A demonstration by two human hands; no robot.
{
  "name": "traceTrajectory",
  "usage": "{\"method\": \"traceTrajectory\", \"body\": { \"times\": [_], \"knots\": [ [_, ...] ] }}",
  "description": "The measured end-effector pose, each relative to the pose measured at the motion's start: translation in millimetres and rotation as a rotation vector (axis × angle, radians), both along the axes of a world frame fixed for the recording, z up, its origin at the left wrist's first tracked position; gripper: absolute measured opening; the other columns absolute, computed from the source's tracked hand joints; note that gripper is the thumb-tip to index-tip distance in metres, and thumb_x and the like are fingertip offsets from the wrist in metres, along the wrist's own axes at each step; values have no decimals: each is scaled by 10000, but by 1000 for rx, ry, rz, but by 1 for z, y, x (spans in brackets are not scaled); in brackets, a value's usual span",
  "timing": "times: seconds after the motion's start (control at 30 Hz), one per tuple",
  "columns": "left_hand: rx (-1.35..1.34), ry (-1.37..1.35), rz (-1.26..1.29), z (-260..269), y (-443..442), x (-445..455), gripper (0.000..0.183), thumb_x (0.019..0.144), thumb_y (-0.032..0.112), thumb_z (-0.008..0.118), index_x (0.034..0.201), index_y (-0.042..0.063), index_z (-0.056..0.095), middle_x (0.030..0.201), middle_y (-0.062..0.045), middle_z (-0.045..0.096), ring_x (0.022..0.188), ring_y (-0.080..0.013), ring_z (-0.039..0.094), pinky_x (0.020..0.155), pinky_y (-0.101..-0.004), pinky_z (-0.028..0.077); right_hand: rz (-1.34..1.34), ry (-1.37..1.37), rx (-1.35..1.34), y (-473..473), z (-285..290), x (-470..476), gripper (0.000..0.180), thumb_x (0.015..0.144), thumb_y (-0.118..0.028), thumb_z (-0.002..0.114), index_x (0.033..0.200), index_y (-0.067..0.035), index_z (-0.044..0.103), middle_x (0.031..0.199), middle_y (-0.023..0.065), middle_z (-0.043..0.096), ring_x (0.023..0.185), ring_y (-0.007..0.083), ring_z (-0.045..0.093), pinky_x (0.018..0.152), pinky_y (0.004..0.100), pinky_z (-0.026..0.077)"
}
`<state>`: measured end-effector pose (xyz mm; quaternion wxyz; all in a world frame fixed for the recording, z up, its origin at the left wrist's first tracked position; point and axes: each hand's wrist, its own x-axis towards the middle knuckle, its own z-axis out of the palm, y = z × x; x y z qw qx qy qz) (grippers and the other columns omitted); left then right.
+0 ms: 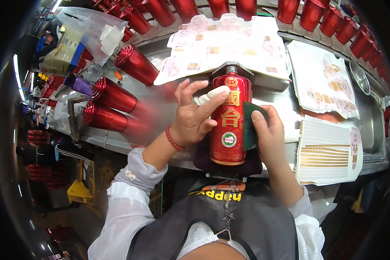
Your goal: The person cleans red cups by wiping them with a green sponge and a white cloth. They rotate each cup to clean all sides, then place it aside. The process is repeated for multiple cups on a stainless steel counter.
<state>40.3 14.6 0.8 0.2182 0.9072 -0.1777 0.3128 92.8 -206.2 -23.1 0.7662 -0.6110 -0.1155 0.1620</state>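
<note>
A red glass bottle (229, 133) with gold lettering lies neck away from me on a dark cloth (201, 157), its neck at a dark angular holder (243, 67). My left hand (195, 113) is over the bottle's upper left side, fingers spread, one finger wrapped in white; its index fingertip touches or nearly touches the lettering. In my right hand (269, 130), a dark green flat piece (249, 126), perhaps a scraper or pad, is pinched between thumb and fingers against the bottle's right side.
Printed label sheets (227, 42) lie behind the bottle, with more sheets (321, 78) and a sheet with gold strips (325, 152) at right. Several red bottles (113, 94) lie at left. Red bottles (287, 11) line the conveyor behind. A metal sink (372, 130) is far right.
</note>
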Motion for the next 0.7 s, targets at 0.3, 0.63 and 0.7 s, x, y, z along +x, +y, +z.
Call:
{"method": "traceTrajectory", "body": {
  "times": [0.3,0.63,0.7],
  "knots": [
    [194,-11,-183,20,5,45,542,1041,605,390,1310,264,714,926,71,745,1137,-173,493,1196,-496,111,14,0,-29,-3,-2,0,260,1045,-257,626,1126,-15,572,938,8,640,847,61,545,752,229,486],
    [50,-37,-29,-19,8,-8,601,1060,599,348,1372,205,677,1310,9,689,1349,-262,404,1202,-501,123,31,-30,-32,-2,-1,0,293,1048,-293,622,1123,-13,574,953,16,643,861,68,557,759,230,488],
    [113,-44,-51,-16,2,-14,559,1050,600,374,1336,249,702,1271,48,703,1323,-230,408,1206,-487,120,24,-49,-35,-1,-3,1,301,1048,-299,621,1123,-11,576,956,19,644,861,71,560,759,230,491]
  ]
}}
